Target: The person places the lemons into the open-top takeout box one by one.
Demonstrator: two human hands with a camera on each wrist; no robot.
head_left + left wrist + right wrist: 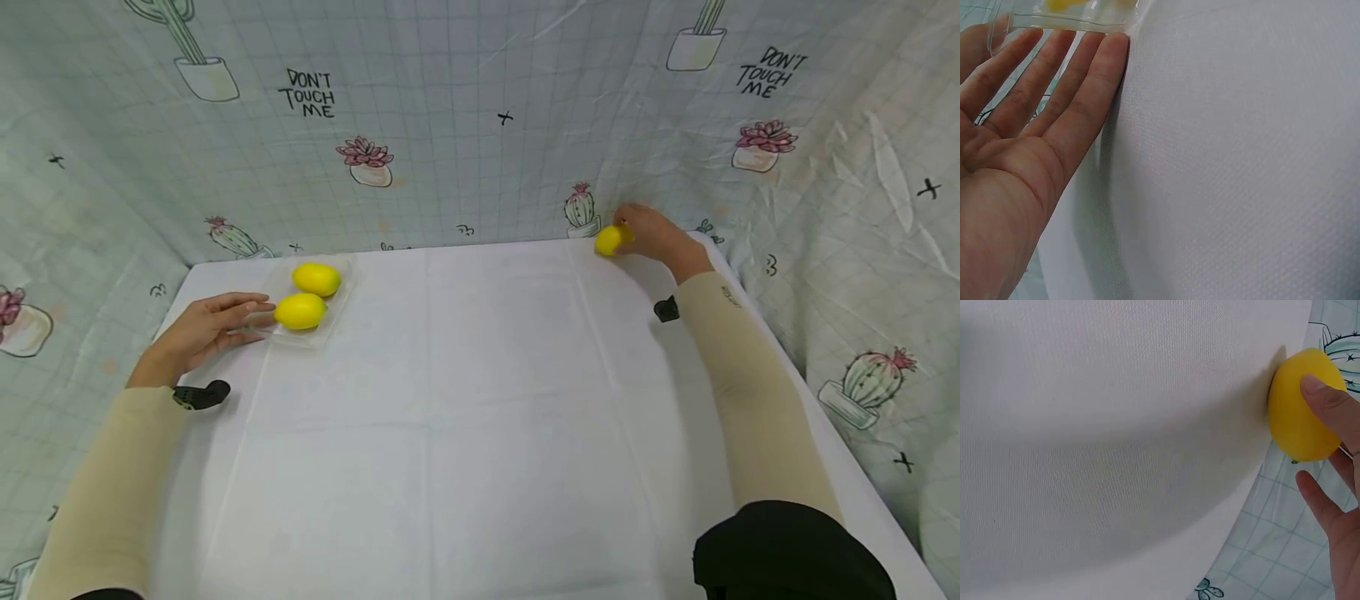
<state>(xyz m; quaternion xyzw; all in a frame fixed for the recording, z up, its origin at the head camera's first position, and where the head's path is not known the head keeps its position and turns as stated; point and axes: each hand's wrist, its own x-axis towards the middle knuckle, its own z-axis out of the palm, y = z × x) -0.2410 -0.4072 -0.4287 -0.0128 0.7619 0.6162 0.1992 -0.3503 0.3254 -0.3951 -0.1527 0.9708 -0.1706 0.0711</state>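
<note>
Two yellow lemons, a rear one (316, 279) and a front one (301, 312), lie in a clear plastic tray (318, 339) at the back left of the table. My left hand (208, 329) is at the tray's left side; in the left wrist view its mostly straight fingers (1094, 87) touch the tray wall (1072, 25). At the table's back right edge, my right hand (660, 237) grips a third lemon (611, 240) between thumb and fingers. The right wrist view shows the thumb (1332, 403) pressed on this lemon (1297, 419), which sits at or just over the tabletop; contact is unclear.
A white cloth covers the table (480, 400). Printed curtains (450, 125) hang close behind it and along both sides. Dark wrist devices (202, 395) are strapped at each cuff.
</note>
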